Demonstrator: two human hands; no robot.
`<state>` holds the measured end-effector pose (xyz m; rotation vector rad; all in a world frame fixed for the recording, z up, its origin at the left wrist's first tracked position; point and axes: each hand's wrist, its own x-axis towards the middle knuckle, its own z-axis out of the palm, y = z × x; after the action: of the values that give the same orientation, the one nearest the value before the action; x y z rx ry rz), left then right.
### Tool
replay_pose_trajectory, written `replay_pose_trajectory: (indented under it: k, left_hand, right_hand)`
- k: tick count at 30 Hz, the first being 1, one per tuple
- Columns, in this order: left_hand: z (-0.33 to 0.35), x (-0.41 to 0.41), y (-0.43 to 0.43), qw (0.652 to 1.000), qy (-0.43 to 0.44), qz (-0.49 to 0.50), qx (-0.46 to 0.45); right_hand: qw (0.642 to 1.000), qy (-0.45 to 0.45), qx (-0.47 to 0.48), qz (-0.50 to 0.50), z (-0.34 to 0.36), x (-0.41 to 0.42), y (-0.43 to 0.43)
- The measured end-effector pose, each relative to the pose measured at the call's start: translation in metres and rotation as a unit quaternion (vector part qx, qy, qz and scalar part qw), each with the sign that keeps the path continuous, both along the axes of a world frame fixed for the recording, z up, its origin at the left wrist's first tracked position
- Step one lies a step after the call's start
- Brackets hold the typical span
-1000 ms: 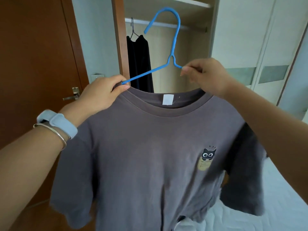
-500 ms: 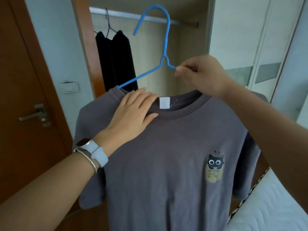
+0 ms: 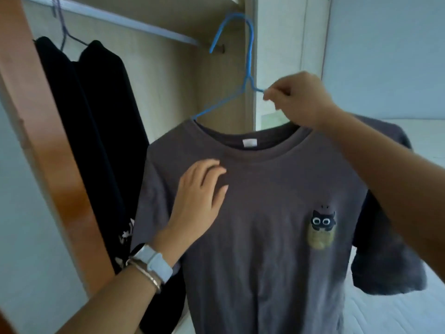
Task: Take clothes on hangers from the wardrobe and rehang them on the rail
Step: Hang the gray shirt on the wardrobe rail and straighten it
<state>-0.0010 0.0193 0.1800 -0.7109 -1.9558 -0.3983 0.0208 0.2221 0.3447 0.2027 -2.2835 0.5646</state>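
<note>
Single head-worn view, close to grey T-shirt (image 3: 265,237), facing forward into open wardrobe (image 3: 168,80); rail (image 3: 120,19) up-left of T-shirt, bed (image 3: 385,314) down-right.

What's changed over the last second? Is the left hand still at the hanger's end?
No. The left hand let go of the collar and slid down the grey T-shirt; it now lies flat on the chest. The right hand still pinches the blue hanger beside its neck, and the black clothes hang on the rail as before.
</note>
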Motion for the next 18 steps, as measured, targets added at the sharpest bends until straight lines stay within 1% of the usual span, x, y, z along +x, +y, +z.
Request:
replay_pose_trajectory:
  k: [1, 3, 4, 6, 7, 9, 12, 13, 16, 18]
  left_hand:
    - [-0.016, -0.008, -0.005, 0.999, -0.032, -0.009, 0.001]
    - [-0.055, -0.026, -0.010, 0.989, -0.144, -0.026, 0.007]
    - [-0.073, -0.033, -0.008, 0.974, -0.221, -0.043, 0.032]
    - [-0.096, -0.048, -0.004, 0.922, -0.362, -0.073, 0.113]
    - [-0.102, -0.056, -0.001, 0.898, -0.414, -0.069, 0.135]
    - [-0.114, -0.072, 0.003, 0.862, -0.485, -0.054, 0.139]
    - [-0.128, -0.102, 0.003, 0.808, -0.556, -0.048, 0.191]
    - [-0.132, -0.115, 0.004, 0.798, -0.561, -0.048, 0.214]
    - [-0.166, -0.171, 0.011, 0.794, -0.547, -0.034, 0.263]
    - [-0.168, -0.193, 0.020, 0.781, -0.549, -0.051, 0.293]
  right_hand:
    - [1.000, 0.013, 0.002, -0.013, 0.008, -0.003, -0.001]
    - [0.999, 0.040, -0.002, -0.029, 0.023, -0.006, -0.003]
    - [0.998, 0.052, -0.006, -0.036, 0.028, -0.007, -0.004]
    - [0.996, 0.072, -0.011, -0.057, 0.036, -0.011, -0.003]
    - [0.995, 0.078, -0.011, -0.068, 0.038, -0.014, -0.001]
    - [0.993, 0.081, -0.008, -0.089, 0.040, -0.019, 0.003]
    - [0.989, 0.078, -0.008, -0.125, 0.045, -0.026, 0.012]
    - [0.988, 0.075, -0.006, -0.136, 0.047, -0.029, 0.017]
    - [0.987, 0.065, -0.011, -0.149, 0.053, -0.042, 0.031]
    - [0.986, 0.065, -0.014, -0.156, 0.057, -0.055, 0.043]
